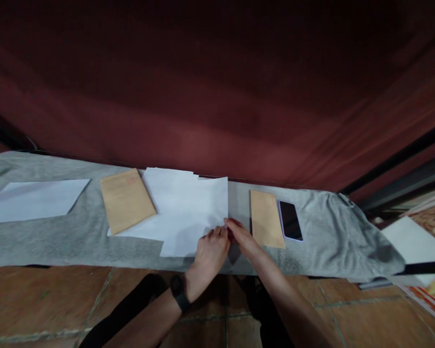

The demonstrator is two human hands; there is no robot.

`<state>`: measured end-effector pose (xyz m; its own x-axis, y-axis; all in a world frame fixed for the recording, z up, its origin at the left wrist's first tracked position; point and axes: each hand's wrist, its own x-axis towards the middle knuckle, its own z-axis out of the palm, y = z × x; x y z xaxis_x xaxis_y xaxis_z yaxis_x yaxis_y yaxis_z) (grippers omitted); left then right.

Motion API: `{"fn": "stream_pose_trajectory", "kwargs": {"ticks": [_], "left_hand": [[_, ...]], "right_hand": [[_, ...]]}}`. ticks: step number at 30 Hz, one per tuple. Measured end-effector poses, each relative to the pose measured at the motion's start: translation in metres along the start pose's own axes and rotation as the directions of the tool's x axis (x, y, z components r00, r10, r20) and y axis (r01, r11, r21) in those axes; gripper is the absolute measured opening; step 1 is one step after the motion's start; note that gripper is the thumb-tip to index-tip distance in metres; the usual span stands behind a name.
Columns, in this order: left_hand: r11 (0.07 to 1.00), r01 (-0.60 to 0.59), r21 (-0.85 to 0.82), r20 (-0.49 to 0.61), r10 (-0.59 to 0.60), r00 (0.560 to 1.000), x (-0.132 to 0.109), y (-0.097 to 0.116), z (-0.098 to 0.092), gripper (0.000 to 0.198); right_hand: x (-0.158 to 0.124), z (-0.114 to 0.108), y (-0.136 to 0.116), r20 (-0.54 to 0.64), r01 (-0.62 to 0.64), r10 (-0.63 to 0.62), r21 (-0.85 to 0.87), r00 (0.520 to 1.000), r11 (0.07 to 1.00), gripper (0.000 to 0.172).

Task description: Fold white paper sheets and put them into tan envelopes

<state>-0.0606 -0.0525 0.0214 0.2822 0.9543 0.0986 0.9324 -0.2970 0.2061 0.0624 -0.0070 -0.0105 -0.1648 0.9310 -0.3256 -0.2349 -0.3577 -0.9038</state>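
Note:
White sheets of paper [188,203] lie overlapping on the grey cloth in front of me. My left hand [213,245], with a dark watch on its wrist, rests at the lower right edge of the top sheet, its fingers curled in on the paper. Fingertips of my right hand [238,233] meet it there, closed on the same edge of the sheet. The fold or corner between the fingers is mostly hidden. Just right of my right hand is a tan envelope [266,220], lying flat.
A larger tan envelope [127,200] overlaps the papers' left side. Farther left lies another white sheet [36,199]. A phone [290,221] sits beside the right envelope. The narrow cloth-covered surface [322,227] backs onto a dark red curtain [217,121]; tiled floor [58,299] shows below.

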Motion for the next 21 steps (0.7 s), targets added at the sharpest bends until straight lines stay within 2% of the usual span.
{"fn": "stream_pose_trajectory", "kwargs": {"ticks": [3,7,11,15,18,21], "left_hand": [[0.99,-0.054,-0.127,-0.022,0.052,0.998,-0.001,0.016,0.007,0.027],[0.968,-0.109,-0.228,-0.054,0.1,0.994,0.001,0.01,0.003,0.021],[0.988,-0.069,-0.139,-0.119,0.053,0.992,0.005,-0.016,0.011,0.03],[0.998,-0.007,-0.068,-0.108,-0.001,0.994,0.004,-0.038,0.039,0.052],[0.999,-0.028,-0.027,-0.096,0.025,0.995,0.001,-0.042,0.056,0.061],[0.998,-0.068,0.01,-0.098,0.069,0.993,0.0,-0.041,0.061,0.062]], "right_hand": [[0.004,-0.006,0.001,-0.067,0.084,-0.088,-0.059,0.994,0.995,0.026],[0.005,-0.023,-0.002,-0.117,0.078,-0.092,-0.119,0.989,0.99,0.019],[-0.002,-0.035,-0.007,-0.021,0.053,-0.055,-0.062,0.998,0.997,0.03],[-0.006,-0.036,-0.006,0.062,0.064,-0.06,-0.066,0.996,0.996,0.035],[-0.003,-0.033,-0.001,0.025,0.111,-0.108,-0.169,0.994,0.979,0.034],[-0.001,-0.031,0.002,-0.089,0.07,-0.113,-0.387,0.99,0.919,0.037]]}}
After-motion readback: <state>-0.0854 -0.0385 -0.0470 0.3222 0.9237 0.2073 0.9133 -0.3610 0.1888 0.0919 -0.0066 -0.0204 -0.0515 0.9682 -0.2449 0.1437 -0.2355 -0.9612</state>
